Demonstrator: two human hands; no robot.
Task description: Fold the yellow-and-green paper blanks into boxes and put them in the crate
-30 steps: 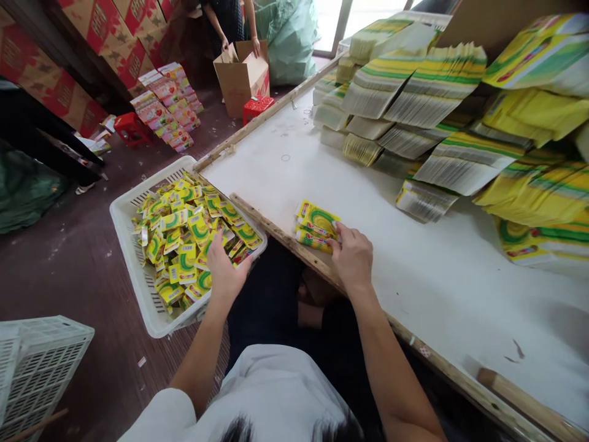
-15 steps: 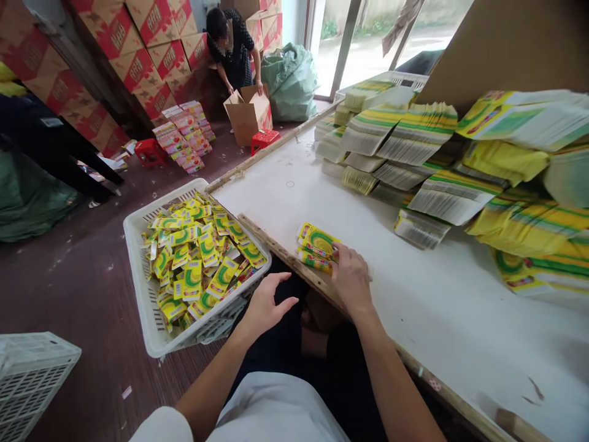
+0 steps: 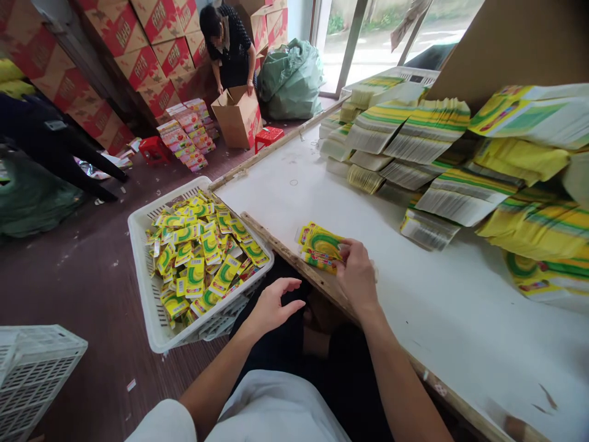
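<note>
My right hand (image 3: 356, 276) rests at the table's front edge. Its thumb and fingers close on the right end of a few yellow-and-green printed cartons (image 3: 322, 242), which lie flat and overlapping on the white tabletop. How many layers are pinched is hidden by the fingers. Over my lap, just off the edge, hovers my left hand (image 3: 276, 307), empty, with thumb and fingers apart. To its left stands a white plastic basket (image 3: 146, 294), heaped with small yellow-and-green cartons (image 3: 193, 276).
Stacks of yellow-green cartons (image 3: 460, 196) cover the table's far right side. A wooden strip (image 3: 276, 245) edges the white table (image 3: 285, 202). Another white crate (image 3: 41, 362) sits on the floor at left. Behind, a person (image 3: 230, 49) handles a cardboard box (image 3: 239, 116) beside a green sack (image 3: 292, 80).
The uppermost carton under my right hand has shifted slightly and shows more of its face. My left hand stays open. The person behind has tilted the cardboard box and moved it left.
</note>
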